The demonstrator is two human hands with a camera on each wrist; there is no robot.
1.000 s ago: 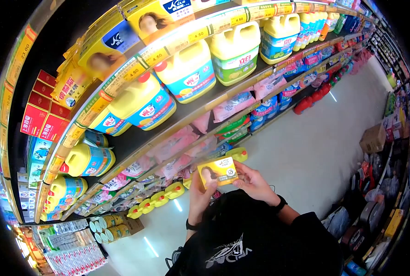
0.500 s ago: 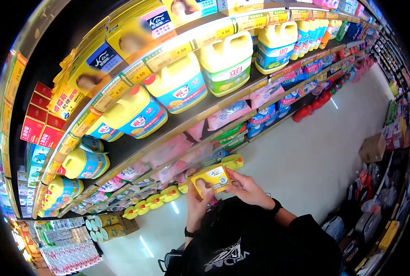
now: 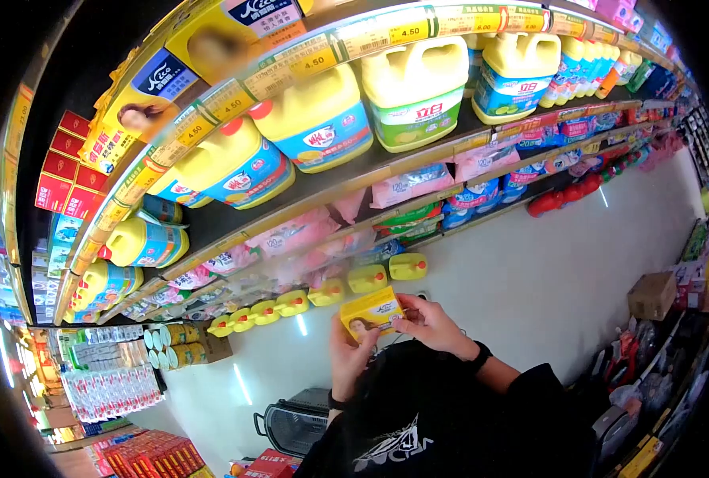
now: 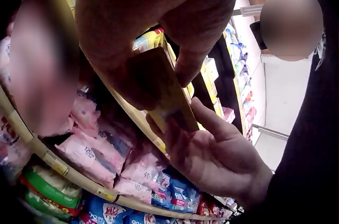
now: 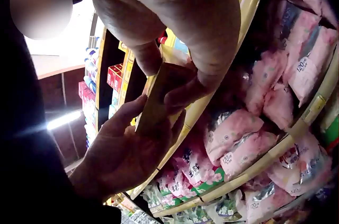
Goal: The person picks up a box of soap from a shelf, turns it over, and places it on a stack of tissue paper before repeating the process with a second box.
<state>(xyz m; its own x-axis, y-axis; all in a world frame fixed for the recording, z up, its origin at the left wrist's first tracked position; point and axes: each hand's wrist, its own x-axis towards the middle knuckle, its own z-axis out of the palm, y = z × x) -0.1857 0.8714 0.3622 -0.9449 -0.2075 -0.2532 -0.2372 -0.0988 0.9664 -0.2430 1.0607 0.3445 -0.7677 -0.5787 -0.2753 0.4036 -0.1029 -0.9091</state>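
Note:
Both hands hold one small yellow soap box [image 3: 372,309] in front of the chest, its printed face toward the head camera. The left hand [image 3: 349,357] grips its left end, thumb on the front face. At the opposite end the right hand [image 3: 440,328] pinches it between thumb and fingers. In the left wrist view the box [image 4: 168,89] appears dark, edge-on, between the large left hand and the right hand [image 4: 217,158]. From the right wrist, the box's shaded side [image 5: 161,97] shows, with the left hand [image 5: 119,147] supporting the far end.
Yellow detergent jugs [image 3: 414,95] line the shelf ahead, beneath larger yellow soap boxes [image 3: 235,40]. Pink bags [image 3: 414,185] fill a lower shelf. More yellow jugs [image 3: 291,303] stand low along the floor. A dark basket [image 3: 294,426] is at left behind the body; a cardboard box [image 3: 653,295] lies right.
The box has tilted, so its upper side now shows above the front face. The head view has shifted, bringing the dark basket and red boxes into sight at the bottom. Both hands keep their hold.

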